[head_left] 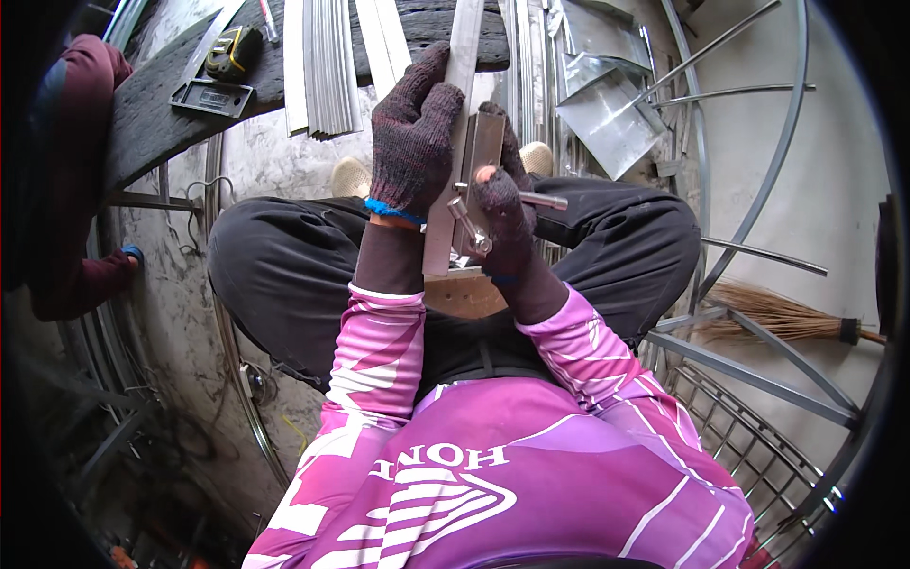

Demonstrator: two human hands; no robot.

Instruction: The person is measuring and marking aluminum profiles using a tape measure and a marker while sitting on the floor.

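One metal strip (pixel 460 152) — top cropped | right hand (pixel 505 222) — partly behind metal block (pixel 486 142)

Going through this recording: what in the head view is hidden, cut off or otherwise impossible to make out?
- Metal bar: head view, far end cut off by the top edge.
- Left hand: head view, palm hidden by its own back.
- Right hand: head view, fingers partly hidden behind the metal piece.
- Other person: head view, mostly lost in the dark left rim.

Soft light brightens the concrete floor (pixel 834 142) at right; the lower left is dim, the distorted fisheye rim black.
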